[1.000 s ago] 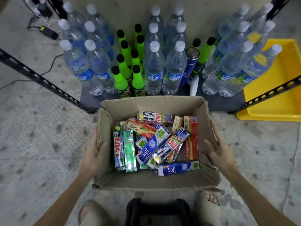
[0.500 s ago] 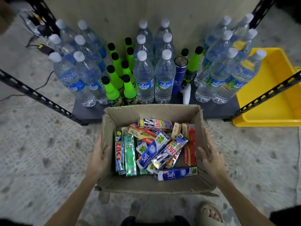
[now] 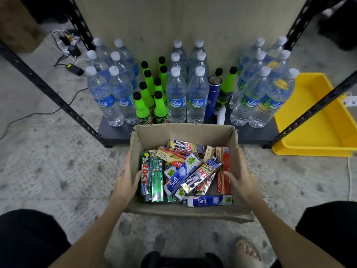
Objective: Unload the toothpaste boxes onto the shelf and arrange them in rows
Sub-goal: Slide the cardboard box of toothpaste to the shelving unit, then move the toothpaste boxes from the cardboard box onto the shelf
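Over the last second the cardboard box [image 3: 183, 171] had moved back from the shelf [image 3: 116, 130] toward the person, carried between both hands; unloading had not begun. The left hand [image 3: 125, 182] and right hand [image 3: 241, 180] each gripped a side wall, thumbs hooked inside, fingers outside. The toothpaste boxes [image 3: 185, 175] lay jumbled inside, reading Zact, Safi, Colgate; the shelf's water bottles [image 3: 175, 93] read Waig.

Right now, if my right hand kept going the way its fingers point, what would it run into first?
Probably the red Colgate box: the right hand grips the carton's right wall, thumb inside beside that box. Depth is unclear.
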`<action>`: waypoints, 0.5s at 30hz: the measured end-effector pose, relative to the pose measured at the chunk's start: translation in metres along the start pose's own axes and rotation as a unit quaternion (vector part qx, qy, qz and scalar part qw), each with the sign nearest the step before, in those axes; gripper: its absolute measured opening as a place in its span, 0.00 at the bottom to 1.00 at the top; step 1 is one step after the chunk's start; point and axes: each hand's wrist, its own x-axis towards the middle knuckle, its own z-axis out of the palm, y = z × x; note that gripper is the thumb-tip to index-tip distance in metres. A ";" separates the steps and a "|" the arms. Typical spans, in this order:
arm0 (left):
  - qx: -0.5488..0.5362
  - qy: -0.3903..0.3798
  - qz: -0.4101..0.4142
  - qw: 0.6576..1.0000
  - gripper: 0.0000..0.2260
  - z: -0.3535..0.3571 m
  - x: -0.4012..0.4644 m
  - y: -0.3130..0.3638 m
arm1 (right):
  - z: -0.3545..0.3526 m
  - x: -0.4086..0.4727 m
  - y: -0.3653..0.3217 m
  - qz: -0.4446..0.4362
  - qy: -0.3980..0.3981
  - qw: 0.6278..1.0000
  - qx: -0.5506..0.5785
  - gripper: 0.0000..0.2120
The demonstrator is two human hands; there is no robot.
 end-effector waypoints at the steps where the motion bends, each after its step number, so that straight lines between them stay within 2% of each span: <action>1: 0.001 0.004 -0.002 1.000 0.36 0.000 0.000 0.000 | 0.004 0.001 0.003 -0.006 -0.005 1.000 -0.002 0.46; 5: 0.000 0.006 -0.057 0.998 0.38 0.003 0.007 0.002 | 0.018 0.009 0.008 -0.006 -0.013 1.000 -0.017 0.46; 8: 0.009 0.026 -0.049 0.998 0.38 0.000 0.007 0.000 | 0.014 0.005 0.004 -0.006 -0.005 1.000 -0.010 0.44; 15: 0.004 0.018 -0.066 0.998 0.36 -0.001 0.012 -0.002 | 0.014 0.009 -0.005 0.005 -0.009 1.000 -0.005 0.40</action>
